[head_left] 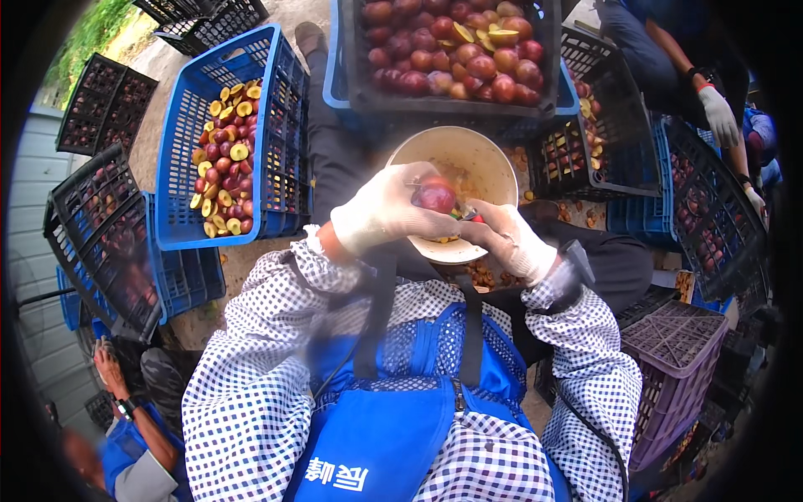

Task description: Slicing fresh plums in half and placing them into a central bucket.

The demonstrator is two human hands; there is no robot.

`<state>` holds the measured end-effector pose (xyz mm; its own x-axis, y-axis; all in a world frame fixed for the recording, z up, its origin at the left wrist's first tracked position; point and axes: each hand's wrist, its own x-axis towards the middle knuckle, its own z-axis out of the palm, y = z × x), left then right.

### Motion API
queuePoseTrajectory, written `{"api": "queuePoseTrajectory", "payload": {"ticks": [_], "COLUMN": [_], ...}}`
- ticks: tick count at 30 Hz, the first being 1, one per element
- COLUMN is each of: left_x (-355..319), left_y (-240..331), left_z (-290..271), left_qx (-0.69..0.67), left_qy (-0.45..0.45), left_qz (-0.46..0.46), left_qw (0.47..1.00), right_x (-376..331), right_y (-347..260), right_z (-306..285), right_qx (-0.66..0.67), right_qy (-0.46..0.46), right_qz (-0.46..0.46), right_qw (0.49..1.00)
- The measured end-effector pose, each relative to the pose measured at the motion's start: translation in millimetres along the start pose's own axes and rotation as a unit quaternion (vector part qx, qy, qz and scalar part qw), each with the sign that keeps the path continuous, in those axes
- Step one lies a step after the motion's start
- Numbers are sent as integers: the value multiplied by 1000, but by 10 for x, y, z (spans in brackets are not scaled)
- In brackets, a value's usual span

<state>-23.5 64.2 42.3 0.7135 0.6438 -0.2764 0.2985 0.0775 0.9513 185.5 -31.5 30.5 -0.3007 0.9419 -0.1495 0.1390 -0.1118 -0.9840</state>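
At 10 o'clock, a blue crate (266, 151) is piled with whole and cut fruit (226, 163); at 12 o'clock, a dark crate (355, 71) is heaped with more. Toward 1 o'clock, a white bowl (500, 167) is seen. On its 9 o'clock side, 1 red plum (435, 197) is gripped above it by the gloved left hand (386, 207). From 4 o'clock, a small red-and-dark tool (475, 218), mostly hidden, is gripped by the gloved right hand (514, 238).

1. The gloved left hand (381, 207) holds a red plum (435, 197) over a pale bowl (495, 159).
2. The gloved right hand (512, 238), close beside it, grips a mostly hidden small tool (477, 219) showing red.
3. Beyond the bowl, a black crate (452, 108) carries more plums (418, 58).
4. Leftward, a blue crate (209, 243) holds whole and cut fruit (224, 167).
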Motion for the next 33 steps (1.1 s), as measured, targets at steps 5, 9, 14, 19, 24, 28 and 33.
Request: {"api": "queuePoseTrajectory", "payload": {"ticks": [5, 9, 14, 19, 24, 28, 33], "left_x": [-122, -180, -135, -60, -11, -15, 11], "left_y": [-75, -11, 160, 182, -132, -125, -25], "left_z": [-80, -117, 23, 327, 536, 564, 651], "left_qx": [5, -173, -190, 21, 193, 191, -159], "left_qy": [-45, -44, -20, 195, 337, 322, 254], "left_qz": [-61, 11, 131, 244, 292, 288, 168], "left_qw": [997, 984, 973, 950, 874, 881, 939], "right_x": [-275, -465, 137, 482, 490, 488, 575], "right_y": [-55, 31, -281, -465, -431, -455, -456], "right_z": [-260, -316, 205, 496, 606, 614, 663], "right_qx": [7, 144, 217, 361, 360, 251, 243], "right_qy": [-35, 151, 302, 279, 360, 390, 443], "right_qz": [142, 152, 0, -90, -70, -97, -114], "right_qw": [989, 966, 928, 885, 858, 881, 855]}}
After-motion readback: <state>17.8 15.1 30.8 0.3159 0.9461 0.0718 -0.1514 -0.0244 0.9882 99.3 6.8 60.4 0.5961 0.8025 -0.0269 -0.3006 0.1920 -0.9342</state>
